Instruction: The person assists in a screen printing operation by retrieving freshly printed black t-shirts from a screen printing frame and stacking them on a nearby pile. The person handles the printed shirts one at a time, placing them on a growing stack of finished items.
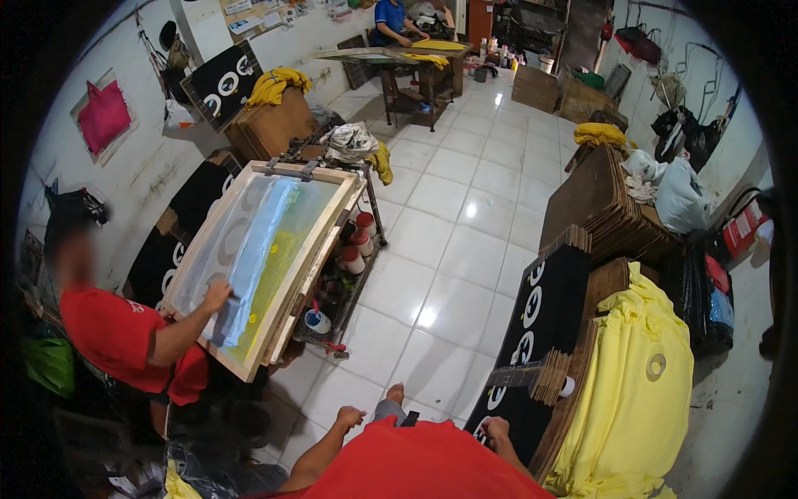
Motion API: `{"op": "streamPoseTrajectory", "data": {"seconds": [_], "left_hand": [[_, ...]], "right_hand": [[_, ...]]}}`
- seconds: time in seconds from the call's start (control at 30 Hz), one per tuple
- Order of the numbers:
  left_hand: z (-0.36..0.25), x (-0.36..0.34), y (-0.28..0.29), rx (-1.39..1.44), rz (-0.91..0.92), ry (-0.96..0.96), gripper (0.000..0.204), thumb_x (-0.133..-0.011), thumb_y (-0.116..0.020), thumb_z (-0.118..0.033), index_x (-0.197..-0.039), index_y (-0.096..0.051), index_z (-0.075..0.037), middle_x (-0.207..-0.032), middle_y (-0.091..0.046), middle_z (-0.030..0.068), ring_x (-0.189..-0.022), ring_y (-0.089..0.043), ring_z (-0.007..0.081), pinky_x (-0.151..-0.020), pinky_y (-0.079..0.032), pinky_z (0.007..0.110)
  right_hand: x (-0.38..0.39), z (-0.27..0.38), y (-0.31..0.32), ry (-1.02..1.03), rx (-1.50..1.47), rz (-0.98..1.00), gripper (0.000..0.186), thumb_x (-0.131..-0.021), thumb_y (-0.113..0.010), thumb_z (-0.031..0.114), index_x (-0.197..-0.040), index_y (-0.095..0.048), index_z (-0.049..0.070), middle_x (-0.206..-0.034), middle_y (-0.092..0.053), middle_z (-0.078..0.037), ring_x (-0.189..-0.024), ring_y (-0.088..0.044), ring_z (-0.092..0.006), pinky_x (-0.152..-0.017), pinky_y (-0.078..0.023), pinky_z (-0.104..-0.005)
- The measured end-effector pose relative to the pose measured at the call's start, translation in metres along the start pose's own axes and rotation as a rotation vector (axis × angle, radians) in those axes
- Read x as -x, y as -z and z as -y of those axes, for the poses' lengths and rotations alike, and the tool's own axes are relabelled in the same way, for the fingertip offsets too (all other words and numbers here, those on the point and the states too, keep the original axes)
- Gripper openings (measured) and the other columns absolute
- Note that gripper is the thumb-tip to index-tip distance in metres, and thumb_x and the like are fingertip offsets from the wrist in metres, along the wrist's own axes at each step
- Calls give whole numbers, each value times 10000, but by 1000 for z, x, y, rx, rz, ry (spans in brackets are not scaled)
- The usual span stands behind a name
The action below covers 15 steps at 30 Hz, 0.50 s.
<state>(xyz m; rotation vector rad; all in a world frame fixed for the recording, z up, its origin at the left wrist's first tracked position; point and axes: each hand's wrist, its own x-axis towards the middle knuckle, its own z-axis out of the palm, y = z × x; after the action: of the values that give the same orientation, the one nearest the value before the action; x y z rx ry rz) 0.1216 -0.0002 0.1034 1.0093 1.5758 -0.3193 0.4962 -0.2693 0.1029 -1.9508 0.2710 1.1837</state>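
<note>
My left hand (350,417) hangs over the tiled floor with its fingers curled in, and nothing shows in it. My right hand (495,427) is beside the lower edge of a black cloth (544,320) printed with white rings. Its fingers are bent; whether they pinch anything is too small to make out. The black cloth lies along a stack of brown boards (573,378), with a bundle of cardboard strips (540,378) across it. A heap of yellow cloth (636,391) with a roll of tape (657,367) on it is just to the right.
On the left, a co-worker in red (125,333) holds a hand on a wooden-framed printing screen (341,195). Paint pots (352,259) stand on a rack below it. Another person in blue (391,21) works at a far table (424,62). White tiles (416,283) run between the rows.
</note>
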Motion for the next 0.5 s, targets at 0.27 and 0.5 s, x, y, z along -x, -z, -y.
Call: {"op": "streamPoseTrajectory", "data": {"seconds": [0.27, 0.5], "left_hand": [[31, -2, -8, -216, 5, -150, 222, -777, -704, -205, -756, -637, 5, -665, -623, 90, -533, -564, 156, -430, -387, 287], [16, -7, -11, 89, -61, -1, 241, -764, -707, -237, -772, -645, -4, -655, -622, 78, -550, -576, 160, -463, -422, 290]], "right_hand": [[3, -3, 2, -77, 83, 22, 151, -730, -523, -3, -596, -578, -46, -553, -552, -142, -500, -569, -216, -435, -440, -337], [22, -4, 9, 66, 380, -7, 158, -709, -564, 37, -576, -616, -31, -507, -566, -94, -431, -555, -168, -388, -407, -333]]}}
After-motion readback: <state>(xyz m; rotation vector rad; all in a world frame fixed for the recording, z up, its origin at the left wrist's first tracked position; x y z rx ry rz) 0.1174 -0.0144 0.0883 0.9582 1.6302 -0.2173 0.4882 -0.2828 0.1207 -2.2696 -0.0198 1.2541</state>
